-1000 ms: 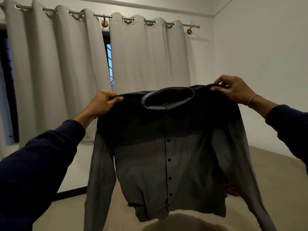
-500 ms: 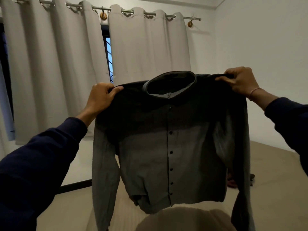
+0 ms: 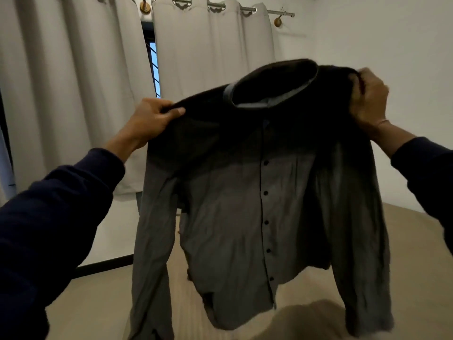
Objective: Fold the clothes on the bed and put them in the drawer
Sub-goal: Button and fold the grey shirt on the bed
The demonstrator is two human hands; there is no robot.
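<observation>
Head view shows the shirt (image 3: 245,204) held up in the air above the bed (image 3: 404,253), sleeves dangling. Left hand (image 3: 149,121) pinches one shoulder, right hand (image 3: 367,99) grips the other — fingers curled tight into cloth. Held unevenly, the shirt tilts; it may land crooked on the bed, trapping a sleeve underneath.

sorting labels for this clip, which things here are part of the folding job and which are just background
Part of the job:
shirt, held up by its shoulders
left hand, gripping one shoulder
right hand, gripping the other
bed below

Just background:
curtains
curtain rod
window
wall
</observation>
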